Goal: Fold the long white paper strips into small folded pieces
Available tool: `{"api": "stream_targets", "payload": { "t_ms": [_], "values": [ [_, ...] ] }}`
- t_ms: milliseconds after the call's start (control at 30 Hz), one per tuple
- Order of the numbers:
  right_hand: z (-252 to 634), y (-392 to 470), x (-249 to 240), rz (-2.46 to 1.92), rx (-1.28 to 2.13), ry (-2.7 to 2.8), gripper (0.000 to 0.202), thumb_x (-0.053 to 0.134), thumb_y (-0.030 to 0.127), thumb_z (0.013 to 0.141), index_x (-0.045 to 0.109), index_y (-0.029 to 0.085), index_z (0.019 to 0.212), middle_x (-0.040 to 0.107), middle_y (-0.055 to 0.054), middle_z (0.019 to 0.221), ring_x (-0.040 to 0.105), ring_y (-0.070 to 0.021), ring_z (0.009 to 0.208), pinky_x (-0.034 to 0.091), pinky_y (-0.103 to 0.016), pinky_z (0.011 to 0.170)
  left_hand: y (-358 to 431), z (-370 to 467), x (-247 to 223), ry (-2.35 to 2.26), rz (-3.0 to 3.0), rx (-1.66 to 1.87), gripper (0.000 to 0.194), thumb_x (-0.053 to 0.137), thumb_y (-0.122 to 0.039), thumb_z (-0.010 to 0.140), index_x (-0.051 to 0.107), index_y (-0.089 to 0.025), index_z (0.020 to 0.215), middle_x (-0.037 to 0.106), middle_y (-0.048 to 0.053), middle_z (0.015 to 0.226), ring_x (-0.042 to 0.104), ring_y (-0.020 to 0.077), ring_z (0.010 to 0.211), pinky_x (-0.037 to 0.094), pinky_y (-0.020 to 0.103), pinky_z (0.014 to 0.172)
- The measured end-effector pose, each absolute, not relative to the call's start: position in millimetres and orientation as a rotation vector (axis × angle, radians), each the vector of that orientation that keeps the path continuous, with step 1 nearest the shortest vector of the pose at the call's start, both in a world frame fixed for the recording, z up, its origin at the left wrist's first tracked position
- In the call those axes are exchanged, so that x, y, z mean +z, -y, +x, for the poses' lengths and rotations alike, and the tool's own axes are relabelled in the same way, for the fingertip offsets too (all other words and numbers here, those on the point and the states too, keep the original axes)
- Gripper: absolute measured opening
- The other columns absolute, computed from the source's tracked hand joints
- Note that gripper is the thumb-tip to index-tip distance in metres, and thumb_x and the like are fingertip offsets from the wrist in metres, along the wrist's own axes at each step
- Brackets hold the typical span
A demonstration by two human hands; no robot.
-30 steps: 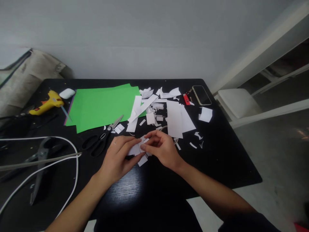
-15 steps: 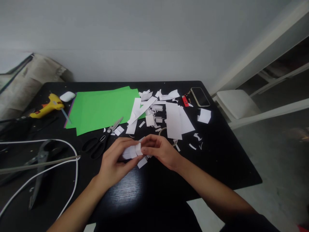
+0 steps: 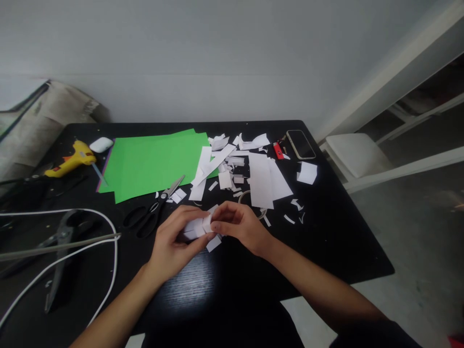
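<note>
A small folded white paper piece (image 3: 195, 228) is held just above the near middle of the black table. My left hand (image 3: 177, 234) is closed around it, thumb below and fingers above. My right hand (image 3: 241, 226) pinches its right end between thumb and fingertips; the curled fingers partly hide that end. Under and behind the hands lie white paper scraps (image 3: 213, 244). To the left of the hands, black-handled scissors (image 3: 155, 205) rest with their blades towards the green sheets (image 3: 155, 164).
On the left are a yellow glue gun (image 3: 78, 157), a white case (image 3: 101, 144), pliers (image 3: 64, 237) and a looping white cable (image 3: 115, 251). Right of centre lie white paper strips (image 3: 261, 181), a tape ring (image 3: 264, 212), a red object (image 3: 278, 151) and a phone (image 3: 300, 144).
Both hands stay nearly in place on the paper piece. The left hand has shifted very slightly and the piece has turned a little. Nothing else on the table has moved.
</note>
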State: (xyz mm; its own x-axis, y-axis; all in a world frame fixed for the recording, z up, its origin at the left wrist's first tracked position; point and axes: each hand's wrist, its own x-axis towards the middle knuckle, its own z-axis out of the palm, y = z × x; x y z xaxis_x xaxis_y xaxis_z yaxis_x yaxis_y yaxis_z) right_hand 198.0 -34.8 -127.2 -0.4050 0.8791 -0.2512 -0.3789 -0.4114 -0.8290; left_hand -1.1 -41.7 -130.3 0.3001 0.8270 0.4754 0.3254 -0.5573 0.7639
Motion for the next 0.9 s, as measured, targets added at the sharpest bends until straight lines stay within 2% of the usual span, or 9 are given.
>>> {"api": "stream_targets", "payload": {
  "t_ms": [333, 700, 800, 900],
  "values": [
    [198.1, 35.6, -128.9, -0.923, 1.890, 0.939, 0.028, 0.096, 0.032, 0.067, 0.076, 0.020, 0.084, 0.078, 0.001, 0.080, 0.076, -0.0149, 0.075, 0.063, -0.032, 0.082, 42.1, -1.9, -132.3, -1.033, 2.129, 1.241, 0.032, 0.080, -0.015, 0.086, 0.068, -0.019, 0.116, 0.070, 0.007, 0.105, 0.069, 0.0186, 0.094, 0.058, 0.028, 0.075],
    [196.7, 36.4, -128.6, -0.905, 1.858, 0.975, 0.027, 0.095, 0.033, 0.069, 0.076, 0.021, 0.084, 0.077, 0.002, 0.081, 0.073, -0.0128, 0.075, 0.060, -0.030, 0.080, 42.8, -3.9, -134.7, -1.060, 2.192, 1.226, 0.031, 0.079, -0.019, 0.088, 0.067, -0.021, 0.116, 0.070, 0.007, 0.105, 0.070, 0.0190, 0.093, 0.059, 0.029, 0.074],
    [195.1, 38.8, -128.9, -0.984, 1.789, 1.026, 0.028, 0.096, 0.033, 0.067, 0.076, 0.021, 0.082, 0.075, 0.002, 0.080, 0.070, -0.0129, 0.073, 0.057, -0.028, 0.074, 43.1, -6.4, -137.8, -1.064, 2.247, 1.184, 0.031, 0.077, -0.017, 0.090, 0.065, -0.020, 0.119, 0.069, 0.008, 0.110, 0.070, 0.0186, 0.095, 0.060, 0.029, 0.078],
    [194.0, 40.8, -129.1, -1.062, 1.668, 1.110, 0.023, 0.092, 0.034, 0.072, 0.076, 0.020, 0.082, 0.074, 0.001, 0.078, 0.069, -0.0138, 0.072, 0.056, -0.029, 0.071, 43.3, -7.6, -138.3, -1.061, 2.290, 1.155, 0.035, 0.077, -0.016, 0.090, 0.064, -0.019, 0.122, 0.068, 0.009, 0.111, 0.070, 0.0191, 0.098, 0.060, 0.029, 0.079]
  ]
}}
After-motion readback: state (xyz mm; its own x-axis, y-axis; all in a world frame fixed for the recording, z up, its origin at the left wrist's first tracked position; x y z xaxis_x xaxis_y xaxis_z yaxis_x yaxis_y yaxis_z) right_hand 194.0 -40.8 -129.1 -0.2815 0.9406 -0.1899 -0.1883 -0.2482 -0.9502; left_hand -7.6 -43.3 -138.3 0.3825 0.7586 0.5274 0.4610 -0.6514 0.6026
